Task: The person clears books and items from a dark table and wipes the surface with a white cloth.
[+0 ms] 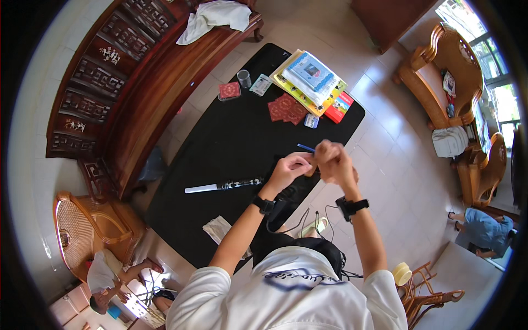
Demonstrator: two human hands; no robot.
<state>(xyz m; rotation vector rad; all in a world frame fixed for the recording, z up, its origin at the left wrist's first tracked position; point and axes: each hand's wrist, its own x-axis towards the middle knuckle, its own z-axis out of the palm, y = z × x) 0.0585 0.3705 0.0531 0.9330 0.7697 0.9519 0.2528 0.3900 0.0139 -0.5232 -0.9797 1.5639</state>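
Observation:
My left hand (291, 169) and my right hand (334, 162) are close together over the near right edge of the black table (198, 159), both with curled fingers. A small tan object shows partly between them, mostly hidden, and I cannot make out what it is. A thin blue pen-like stick (305, 147) lies beside or behind my right fingers. Left of my hands, a long white and patterned black rod (220, 186) lies on the table. Beyond them are red patterned cards (286, 110), a small blue-and-white case (311, 121) and a stack of books and papers (308, 77).
A wooden bench (143, 115) runs along the left. Wooden armchairs (440, 93) stand at the right. Dark cables (302, 220) hang below my hands. A seated person (104, 280) is at lower left; another person (484, 231) is at right. A stool (418, 286) stands lower right.

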